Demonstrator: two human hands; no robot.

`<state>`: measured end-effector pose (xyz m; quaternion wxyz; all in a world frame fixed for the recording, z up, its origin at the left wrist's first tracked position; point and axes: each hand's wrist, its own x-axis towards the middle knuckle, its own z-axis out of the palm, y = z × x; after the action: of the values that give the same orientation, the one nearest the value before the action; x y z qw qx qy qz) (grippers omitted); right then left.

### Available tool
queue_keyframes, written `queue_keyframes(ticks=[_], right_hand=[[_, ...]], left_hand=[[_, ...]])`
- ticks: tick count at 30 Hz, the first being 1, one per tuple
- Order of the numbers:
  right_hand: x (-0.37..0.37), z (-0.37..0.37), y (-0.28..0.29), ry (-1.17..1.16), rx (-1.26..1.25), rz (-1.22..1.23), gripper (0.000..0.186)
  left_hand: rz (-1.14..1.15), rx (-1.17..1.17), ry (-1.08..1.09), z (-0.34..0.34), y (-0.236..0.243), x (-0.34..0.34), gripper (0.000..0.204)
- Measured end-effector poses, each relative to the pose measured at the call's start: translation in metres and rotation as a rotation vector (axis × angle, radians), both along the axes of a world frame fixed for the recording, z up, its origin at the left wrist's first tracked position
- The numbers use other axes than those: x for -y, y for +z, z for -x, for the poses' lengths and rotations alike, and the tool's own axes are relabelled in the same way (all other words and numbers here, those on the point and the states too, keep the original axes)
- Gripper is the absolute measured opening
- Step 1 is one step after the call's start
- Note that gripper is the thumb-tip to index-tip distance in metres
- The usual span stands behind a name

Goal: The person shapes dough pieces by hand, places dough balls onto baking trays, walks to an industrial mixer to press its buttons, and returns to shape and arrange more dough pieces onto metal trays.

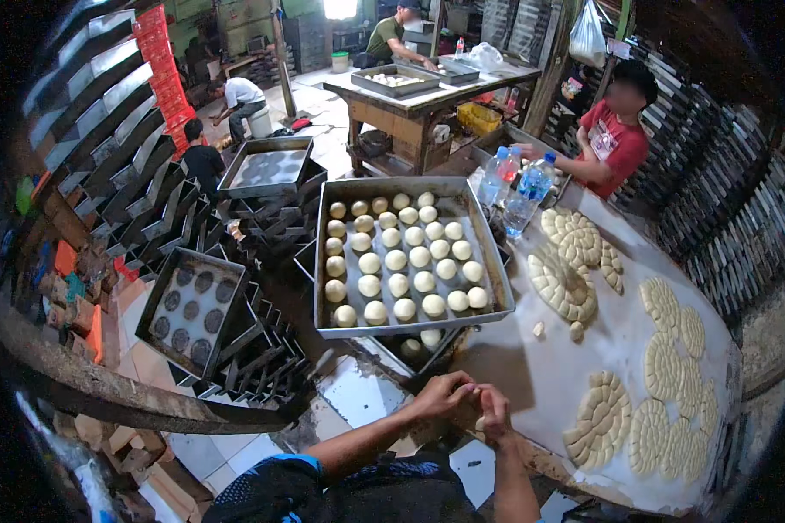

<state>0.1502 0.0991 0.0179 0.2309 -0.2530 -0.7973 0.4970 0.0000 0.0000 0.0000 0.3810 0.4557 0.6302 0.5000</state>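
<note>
My left hand (pixel 445 395) and my right hand (pixel 495 417) meet just in front of the square metal tray, fingers bent and pressed together. A pale bit shows under my right fingers, too small to name. Many round dough balls (pixel 395 260) sit in loose rows in the tray (pixel 410 330), which rests on another tray (pixel 384 353) holding more balls. To the right, a pale worktable (pixel 519 349) bears a divided dough slab (pixel 597 418) near my right hand, a partly broken-up slab (pixel 563 283) farther off, and several more (pixel 663 366). Two small dough lumps (pixel 576 331) lie beside the broken-up slab.
Plastic bottles (pixel 536 181) stand at the worktable's far left corner. Past them is a person in a red shirt (pixel 615 152). Stacked metal trays (pixel 262 336) rise at left, behind a wooden beam (pixel 139 392). Other people work farther back, one at a wooden table (pixel 392 109).
</note>
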Motion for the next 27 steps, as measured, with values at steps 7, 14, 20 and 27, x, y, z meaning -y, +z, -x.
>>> queue_keyframes(ticks=[7,14,20,27], right_hand=[[0.027,0.038,0.014,-0.216,0.028,-0.212,0.036],[-0.077,-0.01,0.009,-0.505,0.035,-0.456,0.028],[-0.065,-0.102,-0.103,-0.252,0.274,-0.689,0.013],[-0.12,-0.099,-0.079,-0.13,0.267,-0.708,0.026]], left_hand=[[-0.193,-0.304,0.047,0.015,0.031,0.012,0.027],[-0.317,-0.318,-0.408,-0.007,0.062,-0.057,0.039],[0.335,-0.555,-0.384,-0.028,-0.047,-0.095,0.035],[0.238,-1.211,-0.304,0.009,-0.003,-0.12,0.016]])
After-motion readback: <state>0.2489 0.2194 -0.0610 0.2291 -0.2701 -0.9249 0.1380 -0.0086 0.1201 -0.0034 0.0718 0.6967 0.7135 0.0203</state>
